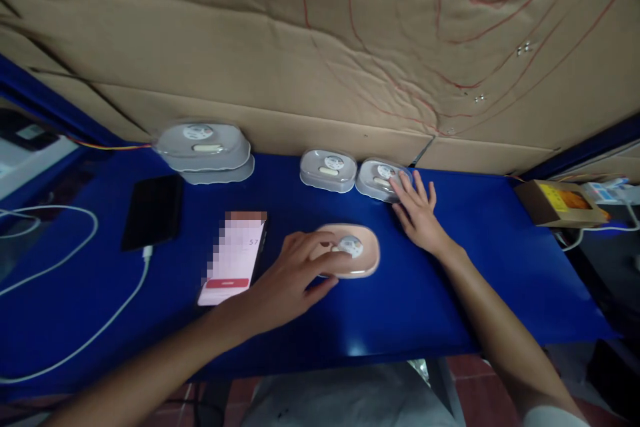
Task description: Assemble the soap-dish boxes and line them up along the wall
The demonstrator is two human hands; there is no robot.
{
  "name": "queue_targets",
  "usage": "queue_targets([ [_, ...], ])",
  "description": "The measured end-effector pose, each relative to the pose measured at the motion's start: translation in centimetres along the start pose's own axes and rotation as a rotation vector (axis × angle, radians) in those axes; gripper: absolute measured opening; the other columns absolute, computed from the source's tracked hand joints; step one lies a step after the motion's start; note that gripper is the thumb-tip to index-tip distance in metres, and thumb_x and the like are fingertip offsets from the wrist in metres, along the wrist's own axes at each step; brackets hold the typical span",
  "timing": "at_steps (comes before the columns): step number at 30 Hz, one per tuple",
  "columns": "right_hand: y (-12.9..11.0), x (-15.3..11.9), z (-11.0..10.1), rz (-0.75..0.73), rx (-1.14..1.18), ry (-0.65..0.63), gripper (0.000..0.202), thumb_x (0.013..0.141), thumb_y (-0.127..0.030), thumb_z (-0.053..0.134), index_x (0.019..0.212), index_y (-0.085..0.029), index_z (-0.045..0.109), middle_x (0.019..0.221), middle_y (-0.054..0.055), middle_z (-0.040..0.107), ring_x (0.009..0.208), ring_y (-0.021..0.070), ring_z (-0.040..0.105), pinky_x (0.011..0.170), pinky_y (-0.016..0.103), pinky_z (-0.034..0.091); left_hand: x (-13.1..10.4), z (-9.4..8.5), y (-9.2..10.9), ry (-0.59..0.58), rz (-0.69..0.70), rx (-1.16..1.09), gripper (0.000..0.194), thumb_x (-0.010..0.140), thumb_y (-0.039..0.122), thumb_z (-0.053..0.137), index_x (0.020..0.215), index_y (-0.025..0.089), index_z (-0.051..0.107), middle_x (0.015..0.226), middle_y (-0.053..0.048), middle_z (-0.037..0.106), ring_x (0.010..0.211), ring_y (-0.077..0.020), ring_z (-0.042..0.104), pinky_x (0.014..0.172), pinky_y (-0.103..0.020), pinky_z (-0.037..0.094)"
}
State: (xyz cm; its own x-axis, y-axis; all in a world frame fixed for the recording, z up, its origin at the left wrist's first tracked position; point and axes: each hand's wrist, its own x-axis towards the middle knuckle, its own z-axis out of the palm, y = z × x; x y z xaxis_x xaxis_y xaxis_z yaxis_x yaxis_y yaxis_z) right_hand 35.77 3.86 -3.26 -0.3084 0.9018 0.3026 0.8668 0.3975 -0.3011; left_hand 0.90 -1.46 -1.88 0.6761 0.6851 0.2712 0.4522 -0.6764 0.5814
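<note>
A pink oval lidded box [369, 257] lies on the blue tabletop, with a round sticker on its clear lid. My left hand [300, 267] reaches over its left part, fingers curved above the lid and the thumb apart near the front edge. They partly cover the lid's middle. Further back, my right hand [419, 210] has its fingers spread, the fingertips at the right side of a grey lidded box [376, 180]. Just left of that stands a second grey box [327, 171] of the same shape, with a sticker and a pale tab on top.
Two stacked grey boxes [215, 159] stand at the back left. A lit phone [233, 257] lies left of my left hand; beyond it is a dark device [153, 212] with a white cable [125, 307]. A cardboard wall [225, 60] rises behind. A small carton [555, 205] sits far right.
</note>
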Motion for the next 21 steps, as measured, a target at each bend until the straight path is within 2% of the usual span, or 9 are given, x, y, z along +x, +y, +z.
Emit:
queue_targets([
  [1, -1.0, -0.2, -0.3, -0.031, 0.026, 0.005, 0.061, 0.114, -0.034, 0.040, 0.172, -0.040, 0.025, 0.179, 0.008, 0.034, 0.170, 0.0386, 0.015, 0.128, 0.082, 0.011, -0.2, 0.1, 0.0, -0.006, -0.011, -0.014, 0.046, 0.103, 0.021, 0.067, 0.146, 0.036, 0.062, 0.150, -0.010, 0.059, 0.139, -0.0320, 0.056, 0.118, -0.052, 0.042],
  [3, -3.1, -0.8, -1.1, -0.146, 0.147, -0.038, 0.062, 0.113, -0.043, 0.047, 0.172, -0.040, 0.027, 0.174, 0.009, 0.043, 0.166, 0.0358, 0.032, 0.130, 0.071, 0.027, -0.3, 0.2, -0.2, -0.018, -0.060, -0.013, 0.064, 0.097, 0.024, 0.077, 0.156, 0.036, 0.053, 0.165, -0.013, 0.047, 0.149, -0.0375, 0.048, 0.123, -0.058, 0.036],
  [4, -4.2, -1.2, -1.4, -0.219, 0.232, -0.121, 0.068, 0.111, -0.051, 0.054, 0.172, -0.037, 0.027, 0.172, 0.011, 0.047, 0.162, 0.0351, 0.040, 0.129, 0.065, 0.035, -0.3, 0.1, -0.4, -0.031, -0.089, -0.010, 0.075, 0.094, 0.026, 0.081, 0.160, 0.036, 0.048, 0.171, -0.015, 0.040, 0.153, -0.0406, 0.043, 0.125, -0.060, 0.033],
  [6, -6.3, -2.1, -1.7, -0.303, 0.296, -0.279, 0.093, 0.098, -0.064, 0.072, 0.172, -0.030, 0.029, 0.174, 0.016, 0.042, 0.159, 0.0378, 0.044, 0.126, 0.060, 0.045, -0.4, 0.1, -1.0, -0.086, -0.130, -0.034, 0.097, 0.089, 0.031, 0.088, 0.168, 0.036, 0.033, 0.176, -0.017, 0.033, 0.157, -0.0442, 0.038, 0.126, -0.064, 0.030],
  [10, -8.6, -3.4, -1.2, -0.405, 0.280, -0.331, 0.073, 0.098, -0.052, 0.077, 0.162, -0.029, 0.049, 0.170, 0.015, 0.047, 0.157, 0.0353, 0.046, 0.125, 0.057, 0.047, -0.7, 0.4, -1.6, -0.171, -0.136, -0.106, 0.120, 0.086, 0.038, 0.091, 0.174, 0.041, 0.009, 0.172, -0.018, 0.041, 0.154, -0.0428, 0.044, 0.125, -0.064, 0.030],
  [12, -8.4, -3.4, -1.3, -0.399, 0.347, -0.350, 0.071, 0.097, -0.053, 0.078, 0.158, -0.028, 0.053, 0.169, 0.015, 0.048, 0.155, 0.0339, 0.049, 0.123, 0.054, 0.050, -0.9, 0.6, -1.6, -0.184, -0.148, -0.130, 0.127, 0.083, 0.039, 0.094, 0.174, 0.042, 0.006, 0.171, -0.018, 0.043, 0.152, -0.0433, 0.046, 0.123, -0.064, 0.032],
  [15, -6.8, -2.9, -1.6, -0.350, 0.441, -0.341, 0.072, 0.096, -0.056, 0.077, 0.158, -0.030, 0.052, 0.168, 0.015, 0.049, 0.153, 0.0343, 0.051, 0.122, 0.054, 0.051, -1.0, 0.7, -1.4, -0.212, -0.199, -0.161, 0.132, 0.078, 0.038, 0.097, 0.174, 0.042, 0.006, 0.169, -0.017, 0.047, 0.150, -0.0444, 0.049, 0.122, -0.064, 0.033],
  [18, -4.9, -2.2, -1.1, -0.245, 0.417, -0.211, 0.067, 0.099, -0.049, 0.075, 0.159, -0.031, 0.049, 0.167, 0.016, 0.048, 0.155, 0.0360, 0.049, 0.124, 0.059, 0.047, -0.9, 0.3, -1.3, -0.220, -0.237, -0.168, 0.138, 0.073, 0.037, 0.100, 0.174, 0.041, 0.006, 0.164, -0.017, 0.052, 0.146, -0.0454, 0.052, 0.122, -0.066, 0.033],
  [21, -3.7, -1.7, 0.5, -0.167, 0.297, -0.090, 0.066, 0.101, -0.047, 0.074, 0.160, -0.032, 0.048, 0.167, 0.015, 0.048, 0.158, 0.0378, 0.044, 0.126, 0.064, 0.041, -0.9, -0.1, -1.2, -0.244, -0.236, -0.180, 0.138, 0.071, 0.036, 0.101, 0.174, 0.040, 0.011, 0.162, -0.016, 0.055, 0.144, -0.0451, 0.054, 0.122, -0.065, 0.033],
])
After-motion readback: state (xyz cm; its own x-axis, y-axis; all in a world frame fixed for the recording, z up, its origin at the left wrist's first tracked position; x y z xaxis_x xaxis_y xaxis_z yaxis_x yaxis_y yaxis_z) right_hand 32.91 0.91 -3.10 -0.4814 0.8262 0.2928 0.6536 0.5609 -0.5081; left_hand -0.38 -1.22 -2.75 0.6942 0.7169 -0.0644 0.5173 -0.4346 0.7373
